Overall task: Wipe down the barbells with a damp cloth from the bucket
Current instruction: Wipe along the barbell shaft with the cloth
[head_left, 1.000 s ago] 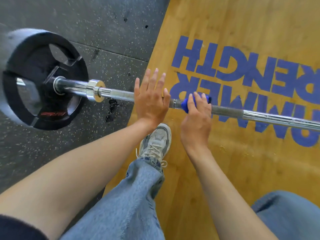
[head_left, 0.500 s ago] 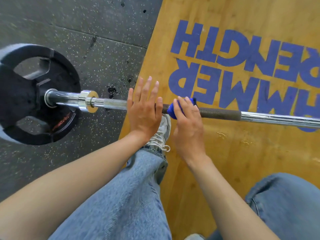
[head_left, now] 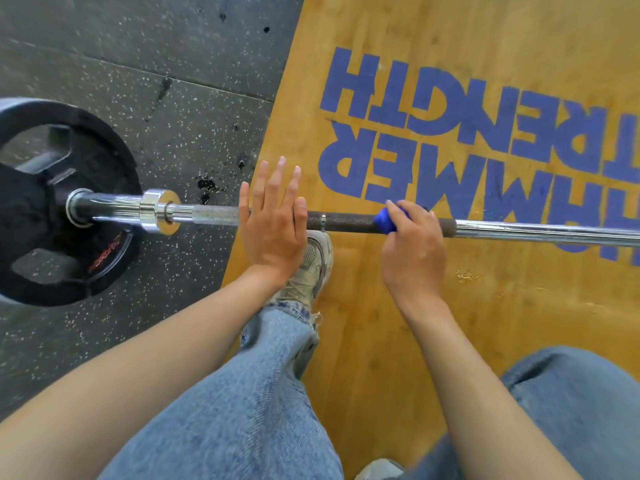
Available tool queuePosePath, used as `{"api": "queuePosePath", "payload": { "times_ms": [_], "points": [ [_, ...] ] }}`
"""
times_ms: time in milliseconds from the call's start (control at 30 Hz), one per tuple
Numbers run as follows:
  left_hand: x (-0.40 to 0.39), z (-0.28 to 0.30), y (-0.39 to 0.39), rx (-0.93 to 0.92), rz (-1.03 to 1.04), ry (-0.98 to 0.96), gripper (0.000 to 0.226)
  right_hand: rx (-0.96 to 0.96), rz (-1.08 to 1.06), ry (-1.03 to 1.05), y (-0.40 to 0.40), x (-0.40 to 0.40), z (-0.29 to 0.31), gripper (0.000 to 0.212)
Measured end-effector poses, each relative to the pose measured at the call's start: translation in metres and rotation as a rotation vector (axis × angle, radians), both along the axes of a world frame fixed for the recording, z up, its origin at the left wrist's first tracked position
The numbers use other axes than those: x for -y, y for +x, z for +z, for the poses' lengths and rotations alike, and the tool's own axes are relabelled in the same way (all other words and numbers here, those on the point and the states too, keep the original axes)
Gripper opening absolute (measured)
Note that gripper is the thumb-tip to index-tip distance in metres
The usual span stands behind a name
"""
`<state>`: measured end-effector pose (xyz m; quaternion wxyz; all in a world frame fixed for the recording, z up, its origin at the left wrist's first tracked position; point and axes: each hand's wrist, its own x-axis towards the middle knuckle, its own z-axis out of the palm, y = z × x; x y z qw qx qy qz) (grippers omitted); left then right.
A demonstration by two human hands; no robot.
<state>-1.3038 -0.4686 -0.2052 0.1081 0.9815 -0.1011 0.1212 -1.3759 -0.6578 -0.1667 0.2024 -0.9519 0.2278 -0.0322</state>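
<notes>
A steel barbell (head_left: 349, 223) lies across the floor from left to right, with a black weight plate (head_left: 52, 202) on its left end. My left hand (head_left: 273, 223) rests flat on the bar with straight fingers, just right of the chrome collar (head_left: 159, 211). My right hand (head_left: 412, 247) grips a blue cloth (head_left: 386, 220) wrapped round the dark knurled part of the bar, well to the right of the left hand. Most of the cloth is hidden under the fingers. No bucket is in view.
The bar spans grey speckled rubber flooring (head_left: 156, 116) on the left and a yellow wooden platform (head_left: 398, 323) with blue lettering on the right. Dark wet spots (head_left: 207, 187) mark the rubber near the bar. My jeans-clad legs and a pale sneaker (head_left: 313, 268) are below the bar.
My right hand has slid the blue cloth rightward along the bar, away from the left hand. The stretch it left looks darker. The left hand has stayed flat on the bar.
</notes>
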Motion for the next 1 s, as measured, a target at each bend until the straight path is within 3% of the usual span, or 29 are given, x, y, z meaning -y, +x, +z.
{"api": "queuePosePath", "payload": {
  "times_ms": [100, 267, 400, 467, 567, 667, 733, 833, 1000],
  "points": [
    [0.004, 0.001, 0.007, 0.013, 0.009, 0.001, 0.049, 0.008, -0.105, 0.007, 0.013, -0.002, -0.001, 0.042],
    [0.007, 0.001, 0.023, 0.020, 0.003, -0.010, 0.048, 0.065, 0.289, 0.003, 0.017, -0.027, 0.001, 0.063],
    [0.011, 0.002, 0.037, -0.003, 0.013, -0.008, 0.049, 0.075, -0.071, -0.001, 0.006, 0.033, -0.003, 0.057],
    [0.014, 0.001, 0.044, -0.012, 0.017, 0.011, 0.049, 0.083, -0.200, 0.009, 0.017, 0.026, -0.008, 0.058],
    [0.018, 0.001, 0.056, -0.029, 0.016, 0.022, 0.048, 0.129, -0.035, -0.005, 0.035, 0.001, -0.012, 0.063],
    [0.022, 0.004, 0.068, -0.032, 0.039, 0.059, 0.048, 0.129, 0.182, -0.046, 0.033, 0.027, -0.011, 0.066],
    [0.032, 0.010, 0.071, 0.013, 0.021, 0.077, 0.048, 0.125, 0.041, -0.021, 0.030, 0.056, -0.012, 0.062],
    [0.084, 0.016, 0.065, 0.061, -0.176, 0.015, 0.049, 0.150, -0.148, -0.006, 0.042, 0.051, -0.014, 0.056],
    [0.155, 0.003, 0.076, -0.107, -0.173, -0.018, 0.056, 0.219, 0.158, -0.113, 0.051, 0.049, -0.023, 0.061]
  ]
}}
